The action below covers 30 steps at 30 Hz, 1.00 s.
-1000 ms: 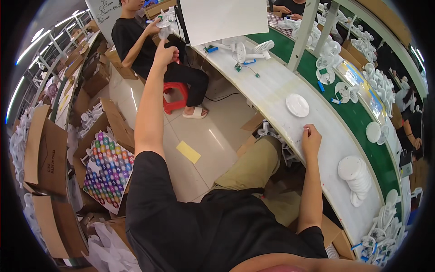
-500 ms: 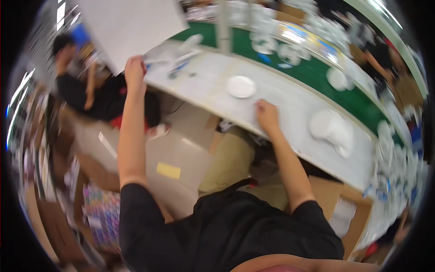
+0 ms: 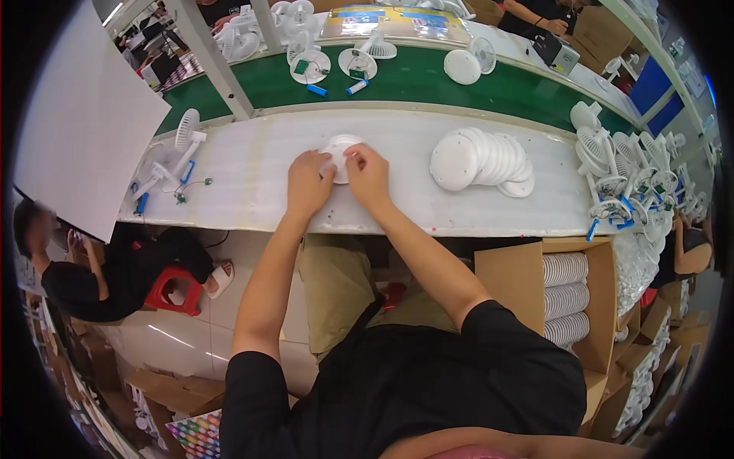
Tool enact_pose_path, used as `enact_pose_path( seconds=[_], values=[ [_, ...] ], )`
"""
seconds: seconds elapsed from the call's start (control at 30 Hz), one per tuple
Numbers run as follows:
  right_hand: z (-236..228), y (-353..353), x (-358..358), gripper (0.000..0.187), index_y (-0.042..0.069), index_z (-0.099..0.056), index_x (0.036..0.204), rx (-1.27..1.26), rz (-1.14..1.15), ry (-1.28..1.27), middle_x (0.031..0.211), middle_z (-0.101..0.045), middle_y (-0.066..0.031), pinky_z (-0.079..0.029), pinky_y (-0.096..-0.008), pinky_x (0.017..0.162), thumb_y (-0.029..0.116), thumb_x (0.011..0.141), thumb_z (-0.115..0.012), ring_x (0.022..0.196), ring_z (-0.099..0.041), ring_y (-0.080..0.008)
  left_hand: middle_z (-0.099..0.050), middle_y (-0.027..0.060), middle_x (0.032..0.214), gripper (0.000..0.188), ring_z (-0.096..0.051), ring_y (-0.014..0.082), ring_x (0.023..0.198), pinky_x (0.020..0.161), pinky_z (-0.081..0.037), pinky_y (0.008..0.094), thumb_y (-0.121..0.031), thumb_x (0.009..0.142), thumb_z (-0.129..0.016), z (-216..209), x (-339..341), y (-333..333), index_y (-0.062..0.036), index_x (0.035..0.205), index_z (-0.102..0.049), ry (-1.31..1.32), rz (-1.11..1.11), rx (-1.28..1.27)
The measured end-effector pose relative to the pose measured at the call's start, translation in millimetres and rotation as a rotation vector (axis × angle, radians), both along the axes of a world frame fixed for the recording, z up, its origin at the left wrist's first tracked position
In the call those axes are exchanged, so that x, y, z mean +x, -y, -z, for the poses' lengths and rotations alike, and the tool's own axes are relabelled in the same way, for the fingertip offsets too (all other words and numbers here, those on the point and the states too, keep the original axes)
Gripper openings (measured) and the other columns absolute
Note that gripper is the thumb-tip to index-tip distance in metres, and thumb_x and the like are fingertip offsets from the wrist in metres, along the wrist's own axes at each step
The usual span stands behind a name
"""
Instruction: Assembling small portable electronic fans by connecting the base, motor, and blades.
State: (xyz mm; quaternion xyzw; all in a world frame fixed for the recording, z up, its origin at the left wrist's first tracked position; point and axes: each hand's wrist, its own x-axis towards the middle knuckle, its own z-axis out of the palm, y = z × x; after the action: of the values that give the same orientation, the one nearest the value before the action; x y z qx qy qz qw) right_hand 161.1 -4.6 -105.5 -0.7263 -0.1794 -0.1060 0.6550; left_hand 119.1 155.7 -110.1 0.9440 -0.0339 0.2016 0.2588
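Note:
A white round plate (image 3: 345,141), like a small fan's base cover, lies on the white work table in front of me. At its left edge my left hand (image 3: 308,183) is closed on the rim, with the thumb over the near part. My right hand (image 3: 368,177) is held over the plate's right side, fingers curled into a pinch; anything between the fingertips is too small to make out. To the right lies a fanned-out row of similar white round plates (image 3: 482,157).
Small white fans with blue batteries (image 3: 615,172) crowd the table's right end; another fan (image 3: 187,138) lies at the left. Beyond runs a green belt (image 3: 413,88) with opened fan bases. A cardboard box (image 3: 600,283) of plates stands below right. A person sits at left.
My left hand has come from the far left to the plate, and my right hand has moved in over it. The view has turned and steadied.

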Motion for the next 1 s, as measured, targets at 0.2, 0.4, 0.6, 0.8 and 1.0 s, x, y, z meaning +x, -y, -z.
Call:
enact_pose_path(
  seconds=[0.2, 0.4, 0.6, 0.8, 1.0],
  values=[
    [-15.3, -2.5, 101.4, 0.015, 0.007, -0.068, 0.098, -0.079, 0.195, -0.007, 0.074, -0.063, -0.0087, -0.048, -0.0327, 0.062, 0.002, 0.088, -0.058, 0.067, -0.058, -0.0165, -0.065, 0.0220, 0.121, 0.040, -0.054, 0.0424, 0.121, 0.106, -0.039, 0.0521, -0.019, 0.084, -0.068, 8.0, -0.9, 10.4, -0.0002, 0.120, -0.064, 0.160, -0.057, 0.071],
    [6.3, -3.4, 139.2, 0.015, 0.006, -0.067, 0.098, 0.092, 0.141, -0.119, 0.076, -0.063, -0.0081, -0.049, -0.0323, 0.066, 0.006, 0.083, -0.063, 0.071, -0.060, -0.0158, -0.062, 0.0208, 0.129, 0.034, -0.050, 0.0412, 0.128, 0.111, -0.035, 0.0493, -0.012, 0.086, -0.064, -2.8, -2.0, 20.8, -0.0010, 0.118, -0.065, 0.064, -0.054, -0.002],
    [20.8, -5.8, 123.8, 0.016, 0.007, -0.066, 0.098, -0.167, 0.022, -0.070, 0.075, -0.066, -0.0078, -0.050, -0.0358, 0.065, 0.009, 0.083, -0.062, 0.067, -0.063, -0.0217, -0.063, 0.0195, 0.129, 0.036, -0.052, 0.0404, 0.127, 0.110, -0.038, 0.0474, -0.011, 0.087, -0.063, 10.3, 1.3, 12.7, -0.0009, 0.121, -0.063, 0.053, -0.076, -0.086],
    [11.2, -4.0, 121.5, 0.014, 0.007, -0.066, 0.097, -0.268, -0.034, -0.121, 0.076, -0.068, -0.0073, -0.050, -0.0388, 0.066, 0.010, 0.083, -0.062, 0.071, -0.065, -0.0239, -0.061, 0.0150, 0.128, 0.044, -0.059, 0.0226, 0.113, 0.096, -0.048, 0.0315, -0.018, 0.099, -0.052, 10.0, -18.0, -57.9, -0.0026, 0.140, -0.049, 0.417, -0.104, -1.347],
    [7.9, -6.5, 121.4, 0.014, 0.009, -0.066, 0.098, -0.332, -0.039, -0.106, 0.080, -0.069, -0.0064, -0.051, -0.0406, 0.067, 0.010, 0.084, -0.063, 0.074, -0.066, -0.0252, -0.063, 0.0087, 0.109, 0.033, -0.060, 0.0179, 0.093, 0.082, -0.048, 0.0306, -0.027, 0.098, -0.055, -9.3, -40.0, -157.4, -0.0048, 0.122, -0.058, 0.450, -0.474, -1.015]
  ],
)
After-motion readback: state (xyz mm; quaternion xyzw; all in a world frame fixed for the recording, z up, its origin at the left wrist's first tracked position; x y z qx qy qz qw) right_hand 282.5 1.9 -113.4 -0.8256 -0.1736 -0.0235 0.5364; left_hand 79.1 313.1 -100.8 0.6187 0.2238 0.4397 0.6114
